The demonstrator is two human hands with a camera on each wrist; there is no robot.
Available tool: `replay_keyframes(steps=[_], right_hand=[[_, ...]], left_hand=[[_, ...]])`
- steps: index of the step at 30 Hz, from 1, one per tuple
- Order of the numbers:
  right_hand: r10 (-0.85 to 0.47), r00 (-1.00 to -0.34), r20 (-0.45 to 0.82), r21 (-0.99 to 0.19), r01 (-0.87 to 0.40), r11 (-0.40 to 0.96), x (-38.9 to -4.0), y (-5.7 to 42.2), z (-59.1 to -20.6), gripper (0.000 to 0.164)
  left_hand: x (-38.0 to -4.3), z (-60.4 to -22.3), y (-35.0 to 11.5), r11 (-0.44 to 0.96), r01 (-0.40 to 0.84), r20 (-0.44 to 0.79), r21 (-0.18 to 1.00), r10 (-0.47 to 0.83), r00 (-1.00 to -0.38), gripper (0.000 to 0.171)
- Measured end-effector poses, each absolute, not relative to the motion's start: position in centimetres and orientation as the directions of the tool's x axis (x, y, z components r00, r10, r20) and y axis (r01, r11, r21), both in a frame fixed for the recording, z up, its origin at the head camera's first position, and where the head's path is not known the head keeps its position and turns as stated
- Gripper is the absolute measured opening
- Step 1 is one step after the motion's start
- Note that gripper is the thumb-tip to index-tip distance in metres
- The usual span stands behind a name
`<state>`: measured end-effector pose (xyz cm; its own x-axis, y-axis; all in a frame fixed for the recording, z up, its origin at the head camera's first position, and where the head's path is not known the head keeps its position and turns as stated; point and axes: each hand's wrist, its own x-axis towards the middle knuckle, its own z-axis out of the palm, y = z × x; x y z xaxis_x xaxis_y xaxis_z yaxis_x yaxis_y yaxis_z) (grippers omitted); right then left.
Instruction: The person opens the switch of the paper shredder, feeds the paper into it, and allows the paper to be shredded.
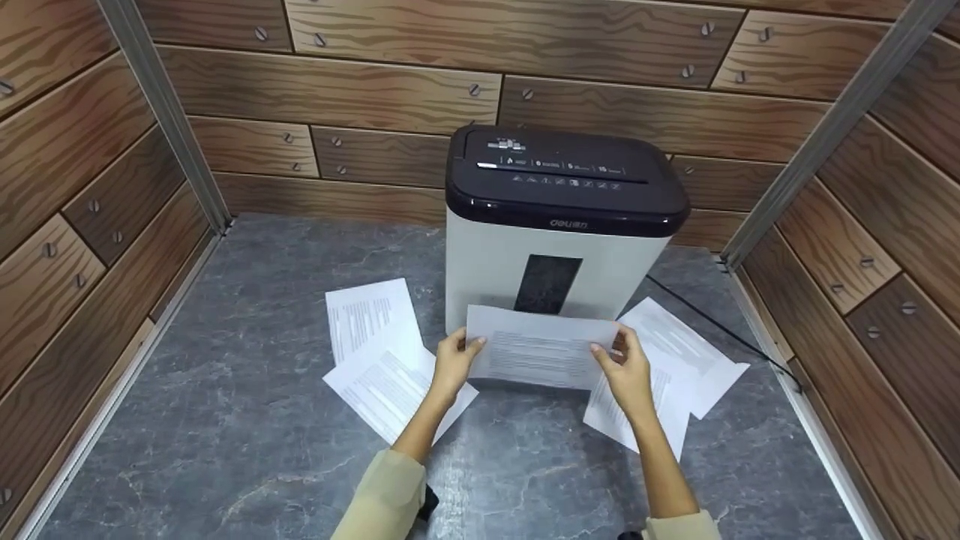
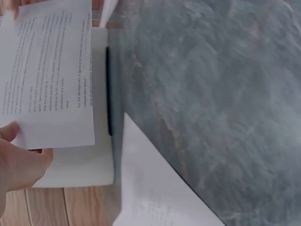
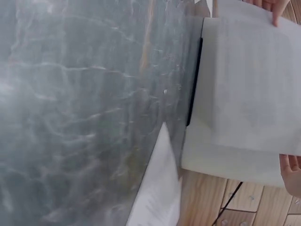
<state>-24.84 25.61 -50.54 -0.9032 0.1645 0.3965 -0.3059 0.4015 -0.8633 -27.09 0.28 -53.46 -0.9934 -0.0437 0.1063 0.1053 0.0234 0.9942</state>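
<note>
A printed sheet of paper (image 1: 541,349) is held up by both hands in front of a paper shredder (image 1: 480,255). My left hand (image 1: 453,366) pinches its left edge, thumb on the printed face. At the opposite edge my right hand (image 1: 628,369) pinches it the same way. The shredder has a white body and a dark top with a long feed slot (image 1: 562,172). In the left wrist view the left hand (image 2: 23,162) grips one end of the sheet (image 2: 51,80). The right wrist view shows the right hand (image 3: 292,175) at the sheet's (image 3: 258,84) lower end.
Loose printed sheets (image 1: 386,375) lie overlapping on the grey marbled floor (image 1: 247,420) at left. More sheets (image 1: 690,360) lie at right. A black power cord (image 1: 712,322) runs from the shredder toward the right wall. Wood-patterned walls (image 1: 360,82) enclose three sides.
</note>
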Motion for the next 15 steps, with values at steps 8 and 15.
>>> replay_keyframes(steps=[8,15], right_hand=[[0.295,-0.834,0.466,-0.835,-0.305,0.458,-24.2,25.7,-51.2,0.008],[0.334,-0.809,0.483,-0.819,-0.283,0.498,-24.3,26.1,-51.0,0.009]], left_hand=[[-25.7,-50.7,-0.1,0.005,0.182,0.182,0.983,-0.113,-0.977,0.023],[-26.1,-51.8,-0.2,0.151,0.220,0.251,0.964,-0.228,-0.941,0.014]])
